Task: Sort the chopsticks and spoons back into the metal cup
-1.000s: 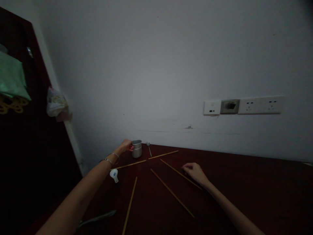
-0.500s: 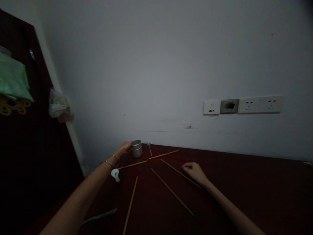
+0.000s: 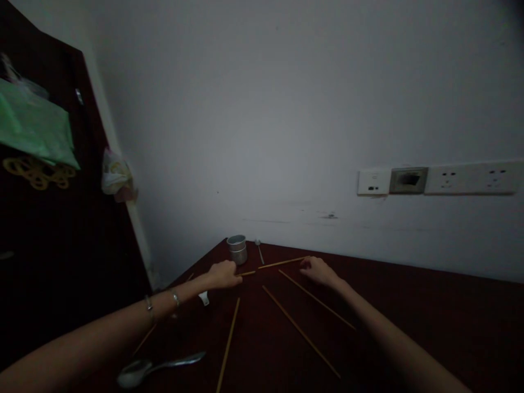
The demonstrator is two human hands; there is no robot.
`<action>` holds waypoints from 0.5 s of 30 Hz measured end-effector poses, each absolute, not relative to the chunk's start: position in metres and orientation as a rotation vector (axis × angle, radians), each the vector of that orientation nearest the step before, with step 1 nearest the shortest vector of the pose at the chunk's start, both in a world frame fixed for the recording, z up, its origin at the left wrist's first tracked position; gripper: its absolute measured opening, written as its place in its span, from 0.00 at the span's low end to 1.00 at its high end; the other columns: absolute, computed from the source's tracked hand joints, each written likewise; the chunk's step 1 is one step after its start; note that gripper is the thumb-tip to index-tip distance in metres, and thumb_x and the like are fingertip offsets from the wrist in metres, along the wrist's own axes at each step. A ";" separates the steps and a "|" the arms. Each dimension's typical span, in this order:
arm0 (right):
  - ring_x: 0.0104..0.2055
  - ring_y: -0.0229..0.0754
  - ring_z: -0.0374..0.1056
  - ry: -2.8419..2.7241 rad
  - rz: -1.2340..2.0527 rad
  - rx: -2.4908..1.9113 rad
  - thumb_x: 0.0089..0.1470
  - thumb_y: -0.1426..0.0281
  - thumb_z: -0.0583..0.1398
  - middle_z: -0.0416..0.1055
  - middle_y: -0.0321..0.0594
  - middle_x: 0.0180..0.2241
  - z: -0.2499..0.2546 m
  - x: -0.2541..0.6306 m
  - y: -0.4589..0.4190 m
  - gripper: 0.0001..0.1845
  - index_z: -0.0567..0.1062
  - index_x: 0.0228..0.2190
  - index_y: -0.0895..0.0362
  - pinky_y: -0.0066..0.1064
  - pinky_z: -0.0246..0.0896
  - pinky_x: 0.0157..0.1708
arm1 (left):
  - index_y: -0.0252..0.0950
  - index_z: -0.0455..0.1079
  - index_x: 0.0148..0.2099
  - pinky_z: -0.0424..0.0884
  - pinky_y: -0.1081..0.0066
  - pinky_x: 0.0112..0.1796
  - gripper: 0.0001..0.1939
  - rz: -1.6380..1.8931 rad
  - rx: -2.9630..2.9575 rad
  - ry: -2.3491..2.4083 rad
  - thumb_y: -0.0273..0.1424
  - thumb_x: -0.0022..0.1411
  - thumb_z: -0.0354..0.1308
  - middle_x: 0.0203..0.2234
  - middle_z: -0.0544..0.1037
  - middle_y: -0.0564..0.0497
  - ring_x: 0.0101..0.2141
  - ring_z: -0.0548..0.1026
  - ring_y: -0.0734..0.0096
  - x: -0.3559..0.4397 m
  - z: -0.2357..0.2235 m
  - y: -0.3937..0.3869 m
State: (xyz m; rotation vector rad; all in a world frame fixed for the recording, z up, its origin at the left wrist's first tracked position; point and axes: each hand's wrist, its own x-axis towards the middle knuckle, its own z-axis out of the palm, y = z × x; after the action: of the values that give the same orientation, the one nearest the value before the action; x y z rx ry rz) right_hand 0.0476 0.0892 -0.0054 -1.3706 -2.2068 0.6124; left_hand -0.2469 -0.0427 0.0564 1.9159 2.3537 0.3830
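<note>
My left hand (image 3: 224,274), with bracelets on its wrist, is closed at a thin wooden stick (image 3: 248,273), which comes out between the thumb and forefinger. Just behind that hand stands a grey metal cup (image 3: 238,250), no longer touched. My right hand (image 3: 318,271) has curled fingers at the right end of the back stick (image 3: 282,263); whether they grip it is hidden. A small long-handled spoon (image 3: 260,252) lies right of the cup. Partly covered by my left forearm is a white plastic piece (image 3: 204,298).
More sticks lie on the dark red table: a front stick (image 3: 229,341), a long middle stick (image 3: 301,330) and a right stick (image 3: 317,299). Another stick (image 3: 144,339) passes under my left arm. A large spoon (image 3: 135,373) lies front left. Wall sockets (image 3: 446,179) are behind.
My left hand has let go of the cup and come nearer, onto the stick before it. My right hand has shifted slightly toward the back stick's end. The view has turned left.
</note>
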 end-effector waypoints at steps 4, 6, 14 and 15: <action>0.24 0.37 0.67 -2.367 0.779 -1.431 0.34 0.68 0.62 0.71 0.42 0.34 -0.008 0.034 0.088 0.23 0.72 0.38 0.57 0.24 0.61 0.17 | 0.35 0.59 0.12 0.61 0.72 0.19 0.15 -0.186 1.809 2.119 0.37 0.43 0.55 0.08 0.63 0.51 0.14 0.64 0.70 -0.227 0.046 -0.071; 0.24 0.38 0.67 -2.382 0.826 -1.401 0.35 0.68 0.61 0.71 0.43 0.34 -0.010 0.032 0.084 0.22 0.72 0.38 0.58 0.24 0.61 0.14 | 0.35 0.60 0.12 0.58 0.74 0.16 0.14 -0.272 1.749 1.975 0.35 0.45 0.52 0.07 0.62 0.53 0.11 0.60 0.74 -0.225 0.042 -0.076; 0.20 0.37 0.67 -2.264 0.902 -1.350 0.36 0.76 0.60 0.70 0.44 0.30 -0.014 0.029 0.063 0.24 0.69 0.41 0.61 0.23 0.60 0.10 | 0.36 0.60 0.11 0.56 0.74 0.15 0.15 -0.146 1.713 1.914 0.32 0.46 0.50 0.06 0.60 0.53 0.10 0.58 0.75 -0.227 0.027 -0.075; 0.18 0.36 0.67 -2.218 0.932 -1.374 0.37 0.77 0.59 0.71 0.44 0.30 -0.015 0.028 0.062 0.26 0.67 0.43 0.61 0.24 0.61 0.10 | 0.36 0.60 0.11 0.57 0.74 0.15 0.16 -0.159 1.696 1.925 0.33 0.46 0.50 0.06 0.61 0.52 0.10 0.58 0.75 -0.228 0.028 -0.075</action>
State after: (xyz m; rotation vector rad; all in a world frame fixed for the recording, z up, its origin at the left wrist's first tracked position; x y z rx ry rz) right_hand 0.0282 0.0624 -0.0145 -1.3742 -2.2177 0.9322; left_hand -0.2275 -0.0745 0.0282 1.6963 1.9252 -0.1586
